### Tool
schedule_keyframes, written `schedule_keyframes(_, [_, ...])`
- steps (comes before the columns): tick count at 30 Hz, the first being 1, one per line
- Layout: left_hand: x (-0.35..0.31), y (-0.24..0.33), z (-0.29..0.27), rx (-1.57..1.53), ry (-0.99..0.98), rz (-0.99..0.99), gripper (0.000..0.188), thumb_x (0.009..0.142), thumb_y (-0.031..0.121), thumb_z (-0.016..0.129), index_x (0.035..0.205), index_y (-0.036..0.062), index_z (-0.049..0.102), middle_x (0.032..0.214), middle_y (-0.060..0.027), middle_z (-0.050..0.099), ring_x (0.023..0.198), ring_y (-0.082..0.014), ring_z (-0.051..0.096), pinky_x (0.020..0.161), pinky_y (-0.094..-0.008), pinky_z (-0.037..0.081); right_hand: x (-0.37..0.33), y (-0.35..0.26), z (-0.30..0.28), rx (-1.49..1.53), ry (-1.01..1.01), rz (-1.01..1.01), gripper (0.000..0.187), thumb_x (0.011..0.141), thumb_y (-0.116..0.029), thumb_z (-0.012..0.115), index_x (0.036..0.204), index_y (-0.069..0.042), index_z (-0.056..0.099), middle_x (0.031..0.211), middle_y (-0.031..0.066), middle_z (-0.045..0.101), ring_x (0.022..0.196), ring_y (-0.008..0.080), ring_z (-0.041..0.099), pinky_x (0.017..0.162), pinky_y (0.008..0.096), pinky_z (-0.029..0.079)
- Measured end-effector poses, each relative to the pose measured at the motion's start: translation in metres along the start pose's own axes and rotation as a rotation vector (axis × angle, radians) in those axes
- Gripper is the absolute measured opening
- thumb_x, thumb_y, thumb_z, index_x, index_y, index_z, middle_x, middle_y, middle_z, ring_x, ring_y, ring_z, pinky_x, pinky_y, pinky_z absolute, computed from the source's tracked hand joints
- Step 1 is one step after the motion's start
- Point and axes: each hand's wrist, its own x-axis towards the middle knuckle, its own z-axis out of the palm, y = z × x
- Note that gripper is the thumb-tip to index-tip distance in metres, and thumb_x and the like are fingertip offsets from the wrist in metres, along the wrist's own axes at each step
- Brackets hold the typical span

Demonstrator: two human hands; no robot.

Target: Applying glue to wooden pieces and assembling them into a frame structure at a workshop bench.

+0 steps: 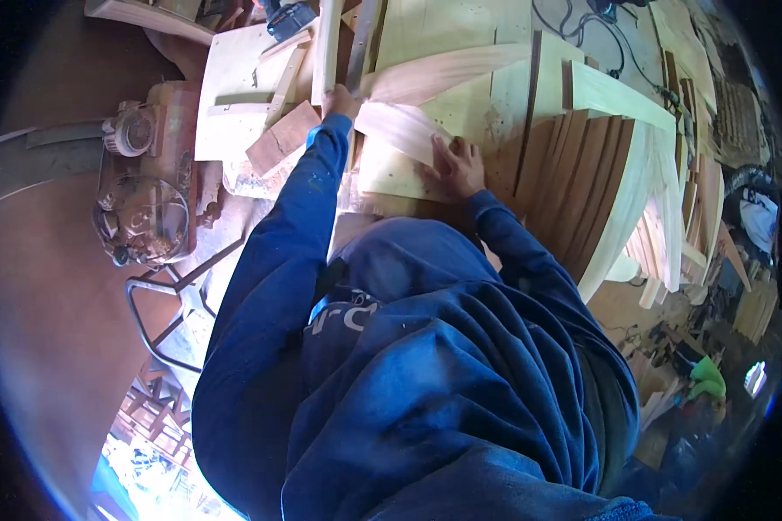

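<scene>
A short, pale, curved board [401, 127] lies on the light wooden worktop [395, 178] in front of me. My right hand [460, 169] rests at its right end, fingers apart and touching the wood. My left hand [340, 102] is closed at the near end of a long, narrow wooden strip [326, 48]; what its fingers grip is hidden. Beside that strip runs a dark, straight bar [363, 48]. Just beyond the short board, a longer curved board [447, 73] stretches to the right. A reddish-brown wood block [282, 139] sits left of my left hand.
Curved boards [582, 174] stand stacked at the right. A cordless tool's battery [290, 21] shows at the far left of the bench. A dusty machine with a motor [148, 174] stands left, near a bent metal-tube frame [161, 330]. Black cables [617, 52] lie at far right.
</scene>
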Motion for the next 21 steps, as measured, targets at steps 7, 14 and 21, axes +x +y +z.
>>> schedule_keyframes(7, [0.015, 0.002, -0.004, -0.038, -0.117, 0.000, 0.085, 0.078, 0.046, 0.091, 0.129, -0.0132, 0.057, 0.130, -0.0342, 0.065, 0.125, -0.0436, 0.064, 0.103, -0.0483, 0.053, 0.009, 0.005, -0.002, -0.026, -0.005, -0.019, 0.073, 0.085, -0.052, 0.077, 0.149, -0.023, 0.057, 0.121, 0.0179, 0.060, 0.108, 0.0398, 0.057, 0.094, 0.0517, 0.048])
schedule_keyframes(14, [0.046, -0.012, 0.021, -0.026, 0.046, 0.025, 0.080, 0.073, 0.044, 0.095, 0.120, -0.0134, 0.065, 0.116, -0.0309, 0.072, 0.112, -0.0419, 0.070, 0.098, -0.0482, 0.055, 0.017, 0.011, 0.000, -0.059, -0.009, -0.043, 0.076, 0.082, -0.042, 0.080, 0.152, -0.024, 0.055, 0.122, 0.0160, 0.060, 0.108, 0.0391, 0.057, 0.093, 0.0499, 0.050])
schedule_keyframes(21, [0.060, -0.020, 0.021, -0.149, -0.101, 0.023, 0.092, 0.075, 0.041, 0.094, 0.134, -0.0146, 0.052, 0.132, -0.0346, 0.063, 0.127, -0.0443, 0.062, 0.108, -0.0474, 0.050, 0.023, 0.013, -0.002, -0.006, 0.013, -0.022, 0.070, 0.085, -0.032, 0.078, 0.150, -0.024, 0.056, 0.121, 0.0152, 0.060, 0.107, 0.0377, 0.058, 0.091, 0.0505, 0.051])
